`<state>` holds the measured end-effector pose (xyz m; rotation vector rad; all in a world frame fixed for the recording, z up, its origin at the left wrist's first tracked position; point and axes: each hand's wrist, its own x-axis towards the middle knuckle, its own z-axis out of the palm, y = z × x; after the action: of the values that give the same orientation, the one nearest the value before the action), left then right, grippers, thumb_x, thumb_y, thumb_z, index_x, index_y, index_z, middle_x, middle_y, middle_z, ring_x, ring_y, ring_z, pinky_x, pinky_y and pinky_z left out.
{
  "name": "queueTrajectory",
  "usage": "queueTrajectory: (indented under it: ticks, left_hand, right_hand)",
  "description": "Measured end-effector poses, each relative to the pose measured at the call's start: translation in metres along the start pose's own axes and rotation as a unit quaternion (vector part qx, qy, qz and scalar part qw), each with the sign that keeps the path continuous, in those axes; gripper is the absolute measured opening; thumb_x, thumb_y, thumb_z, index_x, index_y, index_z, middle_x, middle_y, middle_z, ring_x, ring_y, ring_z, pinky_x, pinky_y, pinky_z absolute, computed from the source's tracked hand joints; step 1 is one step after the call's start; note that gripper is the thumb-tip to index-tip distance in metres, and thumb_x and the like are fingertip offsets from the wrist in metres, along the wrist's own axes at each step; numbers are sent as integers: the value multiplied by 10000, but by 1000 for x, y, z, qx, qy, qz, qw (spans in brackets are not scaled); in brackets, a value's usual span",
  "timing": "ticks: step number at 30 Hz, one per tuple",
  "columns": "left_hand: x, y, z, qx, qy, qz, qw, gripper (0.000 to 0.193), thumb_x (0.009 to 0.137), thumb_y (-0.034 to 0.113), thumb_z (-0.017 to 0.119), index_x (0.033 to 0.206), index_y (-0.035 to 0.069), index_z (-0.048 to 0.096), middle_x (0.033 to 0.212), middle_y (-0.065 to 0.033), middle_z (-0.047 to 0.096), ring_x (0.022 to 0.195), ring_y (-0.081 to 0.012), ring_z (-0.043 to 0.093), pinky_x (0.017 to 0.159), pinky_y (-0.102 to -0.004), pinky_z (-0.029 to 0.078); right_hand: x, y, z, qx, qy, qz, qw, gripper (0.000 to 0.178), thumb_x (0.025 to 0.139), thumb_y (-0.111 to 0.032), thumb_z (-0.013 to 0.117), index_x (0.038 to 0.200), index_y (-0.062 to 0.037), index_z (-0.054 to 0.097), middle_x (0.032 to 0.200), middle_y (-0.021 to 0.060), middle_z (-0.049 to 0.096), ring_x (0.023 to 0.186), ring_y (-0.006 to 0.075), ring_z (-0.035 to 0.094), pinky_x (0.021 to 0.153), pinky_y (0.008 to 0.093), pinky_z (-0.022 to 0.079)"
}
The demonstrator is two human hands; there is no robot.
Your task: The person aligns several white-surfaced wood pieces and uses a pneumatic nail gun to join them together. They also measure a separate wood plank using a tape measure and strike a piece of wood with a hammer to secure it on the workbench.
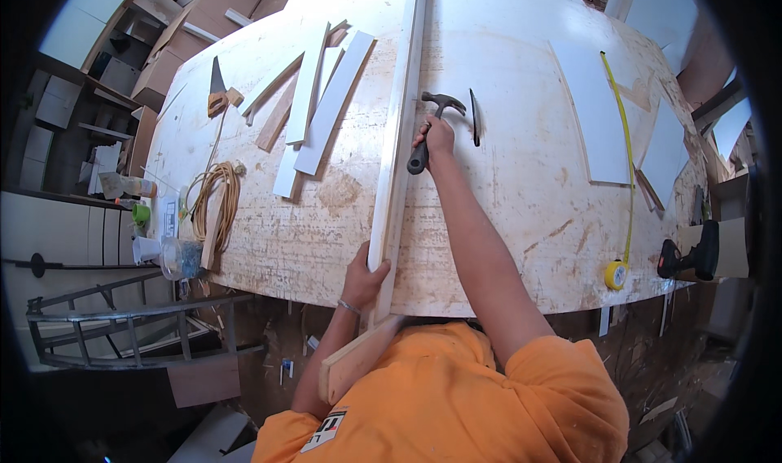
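Fingers of the right hand (440, 137) are closed around a black metal claw hammer (444, 100), its head at the far end, its handle just right of a long, narrow white board (397, 137). This board's long axis runs from near the orange shirt (489, 398) away across a scuffed white tabletop (521, 186). The left hand (364, 280) grips its near end, thumb over it; the right is farther along. Loose white strips (334, 105) lie left; well right sits a yellow tape measure (615, 275), its marking too small to read. The shirt bears a white patch (323, 432) with dark lettering.
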<state>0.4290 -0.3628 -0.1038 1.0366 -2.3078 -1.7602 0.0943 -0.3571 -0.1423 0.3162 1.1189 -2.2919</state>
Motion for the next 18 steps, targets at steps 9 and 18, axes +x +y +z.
queueTrajectory:
  ticks: [9, 18]
  left_hand:
    - [1, 0, -1, 20, 10, 6, 1000, 549, 887, 163, 703, 1364, -52, 537, 1187, -165, 699, 1073, -213, 666, 956, -352, 523]
    - [0, -4, -4, -21, 2, 11, 1000, 508, 896, 159, 696, 1337, -49, 553, 1157, -160, 696, 1050, -204, 658, 950, -347, 520]
  right_hand:
    - [2, -8, 4, 9, 23, -14, 1000, 128, 1006, -206, 564, 1000, -91, 510, 704, 34, 515, 492, 141, 495, 437, 340, 476]
    - [13, -2, -17, -44, -51, 39, 997, 141, 1012, -215, 567, 1016, -97, 491, 686, 18, 494, 485, 138, 489, 435, 336, 469]
